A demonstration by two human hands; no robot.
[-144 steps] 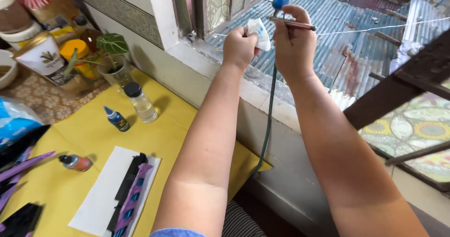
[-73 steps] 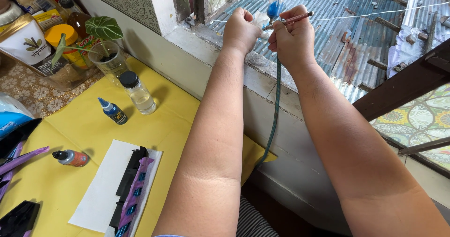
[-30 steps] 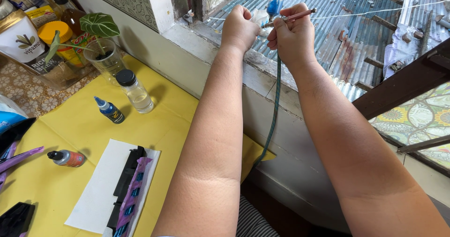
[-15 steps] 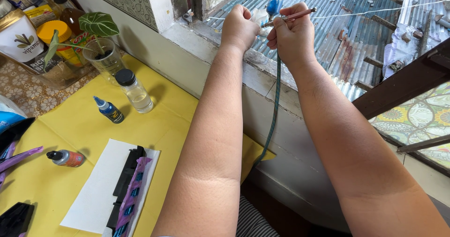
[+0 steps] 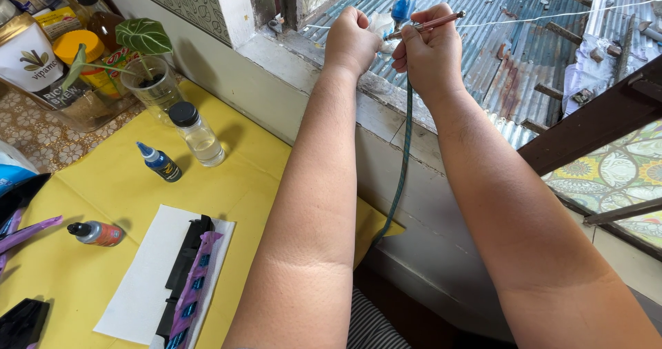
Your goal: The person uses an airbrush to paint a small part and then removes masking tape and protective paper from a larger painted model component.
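Airbrush (image 5: pixel 422 25) unmoved in right hand's (image 5: pixel 429 54) grip (left hand (image 5: pixel 350 40) fisted on tissue (image 5: pixel 380 23)).

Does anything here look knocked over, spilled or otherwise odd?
Two small paint bottles lie on their sides on the yellow table cover: a blue one and a red one, both capped, nothing spilled. The right hand holds an airbrush out over the window sill, above a rusty roof.

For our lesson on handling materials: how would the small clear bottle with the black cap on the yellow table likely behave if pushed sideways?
The clear bottle stands upright and narrow, so it would probably tip rather than slide. Once down, its round body would likely roll. It looks part filled with clear liquid, which gives it some weight.
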